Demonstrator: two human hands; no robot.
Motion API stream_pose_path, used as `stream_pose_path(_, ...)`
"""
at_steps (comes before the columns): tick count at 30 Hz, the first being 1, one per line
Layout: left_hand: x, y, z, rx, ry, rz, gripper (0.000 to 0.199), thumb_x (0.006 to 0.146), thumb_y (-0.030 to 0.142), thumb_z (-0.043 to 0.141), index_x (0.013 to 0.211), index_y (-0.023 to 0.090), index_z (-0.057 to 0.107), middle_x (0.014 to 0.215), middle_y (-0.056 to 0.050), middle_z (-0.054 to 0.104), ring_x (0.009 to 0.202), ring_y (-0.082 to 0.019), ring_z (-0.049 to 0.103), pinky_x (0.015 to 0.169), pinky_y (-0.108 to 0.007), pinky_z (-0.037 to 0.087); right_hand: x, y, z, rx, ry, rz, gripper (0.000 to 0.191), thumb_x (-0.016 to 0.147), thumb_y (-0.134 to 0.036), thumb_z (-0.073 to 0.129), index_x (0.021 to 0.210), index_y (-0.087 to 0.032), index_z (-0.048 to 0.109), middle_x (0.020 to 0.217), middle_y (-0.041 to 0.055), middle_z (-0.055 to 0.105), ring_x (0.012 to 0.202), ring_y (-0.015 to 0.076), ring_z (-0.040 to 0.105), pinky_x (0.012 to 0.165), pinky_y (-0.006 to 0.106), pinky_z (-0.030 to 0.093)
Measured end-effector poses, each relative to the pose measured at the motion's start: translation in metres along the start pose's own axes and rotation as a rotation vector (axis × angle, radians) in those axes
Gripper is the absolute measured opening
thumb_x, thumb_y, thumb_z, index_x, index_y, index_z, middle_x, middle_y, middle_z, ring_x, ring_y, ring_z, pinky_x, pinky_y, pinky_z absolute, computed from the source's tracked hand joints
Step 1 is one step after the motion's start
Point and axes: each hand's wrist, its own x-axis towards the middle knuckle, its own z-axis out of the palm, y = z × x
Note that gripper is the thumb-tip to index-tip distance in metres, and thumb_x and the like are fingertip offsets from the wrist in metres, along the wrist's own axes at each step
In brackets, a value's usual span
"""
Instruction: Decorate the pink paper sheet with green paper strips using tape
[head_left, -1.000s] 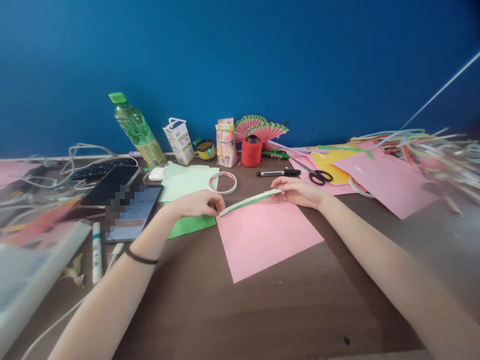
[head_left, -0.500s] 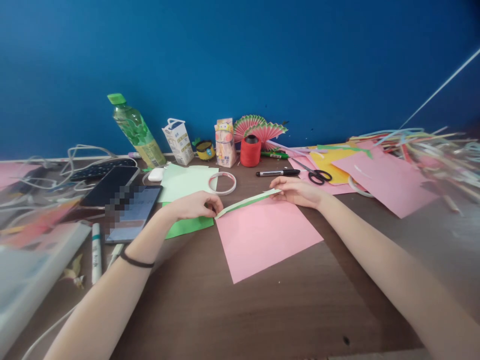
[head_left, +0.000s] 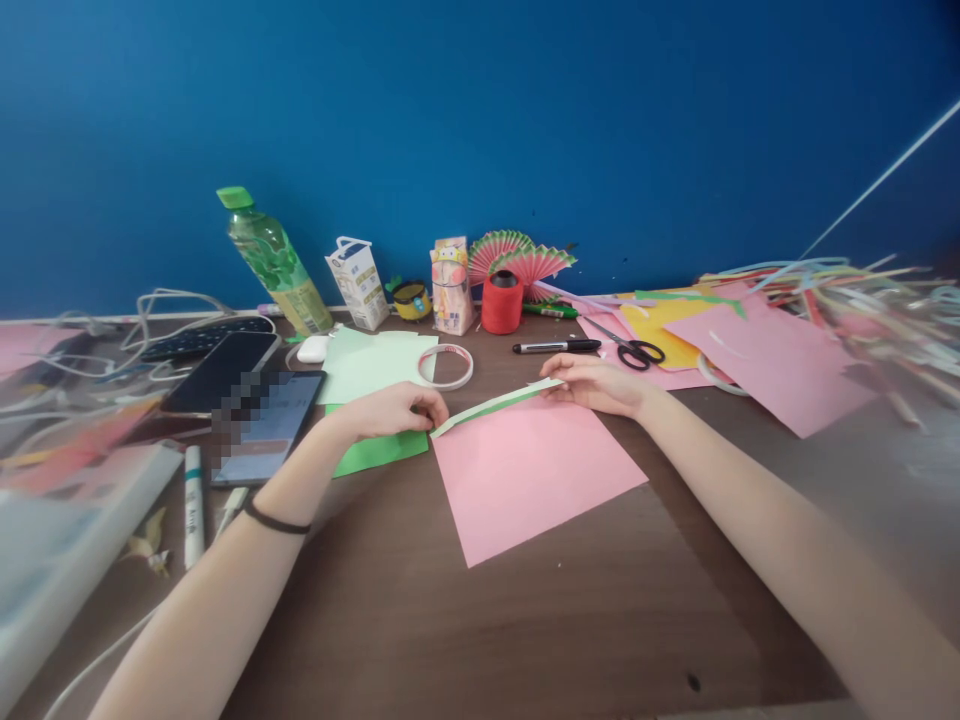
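A pink sheet of paper (head_left: 536,475) lies at a slant on the table before me. Along its far edge runs a narrow paper strip (head_left: 495,402), pale on top with a green band beneath. My left hand (head_left: 397,410) is closed on the strip's left end, thumb and fingers pinched at the pink sheet's corner. At the other end, my right hand (head_left: 596,383) pinches the strip near the sheet's far right corner. Part of a green sheet (head_left: 382,453) shows under my left hand. Whether the strip is glued or only laid on the pink sheet I cannot tell.
Behind my hands are a tape roll (head_left: 445,367), a black pen (head_left: 556,347) and scissors (head_left: 637,354). Folded paper fans (head_left: 536,270), a red spool (head_left: 501,305), cartons and a green bottle (head_left: 274,265) line the wall. A phone (head_left: 266,430) and marker (head_left: 193,508) lie left.
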Motion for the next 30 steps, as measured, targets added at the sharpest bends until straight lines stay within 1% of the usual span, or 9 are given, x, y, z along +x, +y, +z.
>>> stream_pose_path(5,-0.0003,0.0027,-0.0003,0.022,-0.019,-0.012,0.015,0.069,0.022,0.047,0.076,0.016,0.059,0.078,0.000,0.061,0.072,-0.012,0.052,0.067,-0.021,0.040,0.0006,0.0007,-0.0004,0.000,-0.003,-0.002,0.011,0.073,-0.010,0.058,0.082,-0.015,0.062,0.072,0.0019,0.062,0.076,0.0150,0.064,0.080,0.032,0.048)
stream_pose_path(9,-0.0011,0.0055,-0.0009,0.022,-0.023,-0.018,0.016,0.068,0.021,0.048,0.078,0.015,0.059,0.079,0.000,0.060,0.072,-0.012,0.051,0.064,-0.020,0.039,-0.0002,0.0000,0.0007,-0.003,0.004,-0.004,0.010,0.073,-0.010,0.058,0.081,-0.015,0.062,0.072,0.0017,0.062,0.075,0.0144,0.064,0.080,0.031,0.048)
stream_pose_path(16,-0.0009,0.0030,-0.0005,0.052,-0.029,-0.020,0.017,0.067,0.019,0.048,0.079,0.015,0.059,0.080,0.000,0.060,0.068,-0.011,0.050,0.060,-0.019,0.036,-0.0006,-0.0008,0.0014,-0.003,0.021,0.005,0.011,0.071,-0.009,0.058,0.080,-0.015,0.062,0.068,0.0007,0.058,0.072,0.0135,0.061,0.077,0.030,0.046)
stream_pose_path(18,-0.0007,0.0025,-0.0005,0.052,-0.031,-0.016,0.017,0.067,0.019,0.048,0.079,0.015,0.059,0.080,0.000,0.060,0.069,-0.011,0.050,0.060,-0.019,0.037,-0.0007,-0.0008,0.0014,0.013,0.019,0.001,0.013,0.069,-0.008,0.057,0.079,-0.015,0.062,0.064,-0.0008,0.056,0.066,0.0121,0.058,0.073,0.029,0.045)
stream_pose_path(22,-0.0003,0.0028,-0.0009,0.064,-0.031,-0.007,0.016,0.067,0.019,0.048,0.078,0.015,0.059,0.080,0.000,0.060,0.070,-0.012,0.050,0.062,-0.020,0.037,-0.0019,-0.0017,0.0025,0.041,0.000,-0.023,0.017,0.064,-0.008,0.056,0.078,-0.015,0.063,0.052,-0.0047,0.046,0.053,0.0093,0.047,0.063,0.027,0.042)
stream_pose_path(26,0.0001,0.0035,-0.0013,0.081,-0.032,-0.004,0.016,0.066,0.018,0.048,0.078,0.015,0.059,0.080,0.000,0.060,0.070,-0.012,0.050,0.062,-0.020,0.037,-0.0031,-0.0025,0.0037,0.030,-0.001,-0.027,0.018,0.062,-0.007,0.055,0.077,-0.015,0.062,0.052,-0.0048,0.045,0.051,0.0085,0.042,0.061,0.027,0.040)
stream_pose_path(30,0.0003,0.0041,-0.0009,0.090,-0.030,-0.007,0.016,0.066,0.018,0.048,0.078,0.015,0.059,0.080,0.000,0.060,0.070,-0.012,0.051,0.062,-0.020,0.037,-0.0031,-0.0021,0.0037,0.026,0.007,-0.028,0.018,0.062,-0.007,0.055,0.077,-0.015,0.062,0.051,-0.0047,0.044,0.051,0.0087,0.041,0.061,0.027,0.040)
